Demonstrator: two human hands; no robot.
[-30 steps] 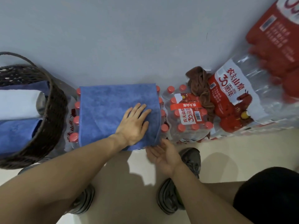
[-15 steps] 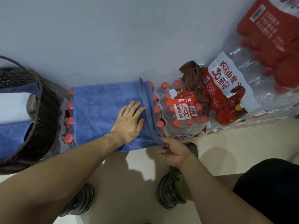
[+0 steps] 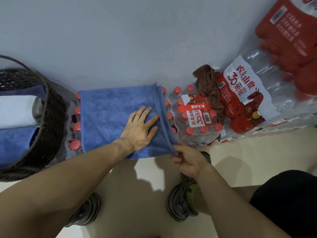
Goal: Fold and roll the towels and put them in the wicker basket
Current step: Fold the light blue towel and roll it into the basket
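Observation:
A folded blue towel [image 3: 109, 115] lies flat on a pack of red-capped water bottles by the wall. My left hand [image 3: 139, 128] presses flat on its right half, fingers spread. My right hand [image 3: 186, 158] pinches the towel's near right corner, and the right edge stands lifted as a narrow flap. The dark wicker basket [image 3: 49, 121] stands at the left, holding a white rolled towel [image 3: 16, 110] and a blue rolled towel [image 3: 14, 142]. A crumpled brown towel [image 3: 210, 90] lies among the bottle packs to the right.
Shrink-wrapped bottle packs [image 3: 197, 117] with red labels line the wall to the right, larger ones [image 3: 257, 93] stacked at the far right. My shoes [image 3: 183, 201] stand on the beige floor below the towel. A grey wall rises behind.
My right hand went from open under the towel's near right corner to pinching it, and the towel's right edge lifted into a flap. My left hand stayed pressed on the towel.

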